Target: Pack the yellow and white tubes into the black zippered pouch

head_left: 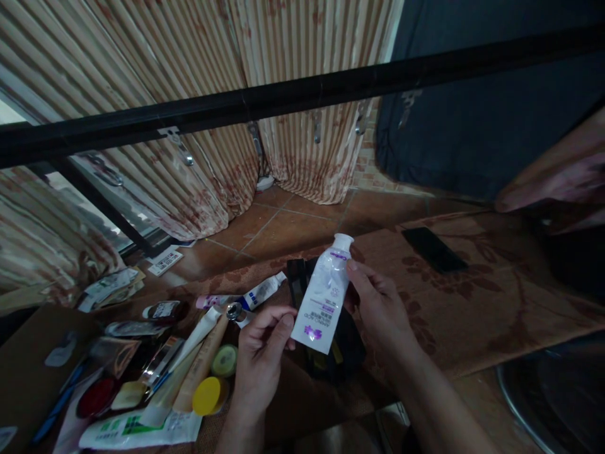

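A white squeeze tube (325, 296) with purple print reading "AMINO ACID" is held up in front of me, cap end away from me and its flat end toward me. My left hand (265, 353) pinches the flat end at its left corner. Fingers of my right hand (380, 302) grip the tube's right edge near the cap. Directly beneath it lies a dark tray-like object (347, 353), partly hidden by the tube and my hands. Close to my left hand are a yellow-lidded jar (208, 396), a green-lidded jar (224, 360) and a silver-capped item (233, 311).
Several tubes and jars crowd the left, among them a white-green tube (142, 429) and a red-lidded jar (97, 397). A cardboard box (42, 359) stands far left. A phone (435, 250) lies on the brown cloth (501, 296). A person's bare limb (558, 167) shows at right.
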`<state>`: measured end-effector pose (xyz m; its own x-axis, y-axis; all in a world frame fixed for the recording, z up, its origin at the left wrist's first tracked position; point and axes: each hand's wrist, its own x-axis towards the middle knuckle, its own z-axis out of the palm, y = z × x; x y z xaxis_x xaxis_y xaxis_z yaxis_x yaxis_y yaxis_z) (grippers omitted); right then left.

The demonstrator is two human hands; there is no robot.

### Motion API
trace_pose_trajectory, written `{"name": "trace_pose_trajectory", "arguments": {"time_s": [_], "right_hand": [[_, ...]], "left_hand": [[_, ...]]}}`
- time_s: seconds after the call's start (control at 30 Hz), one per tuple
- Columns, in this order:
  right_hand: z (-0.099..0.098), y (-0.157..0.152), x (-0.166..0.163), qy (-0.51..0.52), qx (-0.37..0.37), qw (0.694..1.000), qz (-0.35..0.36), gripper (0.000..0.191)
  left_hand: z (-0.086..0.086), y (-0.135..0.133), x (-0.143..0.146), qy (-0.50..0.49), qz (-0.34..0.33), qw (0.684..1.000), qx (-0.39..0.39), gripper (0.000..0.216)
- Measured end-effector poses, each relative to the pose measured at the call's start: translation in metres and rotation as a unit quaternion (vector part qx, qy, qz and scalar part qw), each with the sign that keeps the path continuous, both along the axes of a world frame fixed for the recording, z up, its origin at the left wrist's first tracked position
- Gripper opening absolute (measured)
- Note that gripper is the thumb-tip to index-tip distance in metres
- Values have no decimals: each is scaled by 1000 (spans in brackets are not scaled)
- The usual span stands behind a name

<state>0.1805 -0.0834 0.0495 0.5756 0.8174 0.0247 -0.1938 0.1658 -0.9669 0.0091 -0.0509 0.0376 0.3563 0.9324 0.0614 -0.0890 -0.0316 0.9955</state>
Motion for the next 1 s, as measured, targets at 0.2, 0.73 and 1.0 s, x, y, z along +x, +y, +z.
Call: {"name": "trace_pose_trajectory", "arguments": {"time_s": [0.2,0.73,1.0], "right_hand": [[-1,2,-2,-9,10,999,36,37],[7,0,-2,-55,10,995,80,28],[9,-1,-2,-74,-1,992,104,25]], "left_hand": [[-5,-2,0,11,-21,1000,-12,21],[-1,-2,2,60,-24,998,19,18],[-3,-1,4,51,-2,998,27,18]]}}
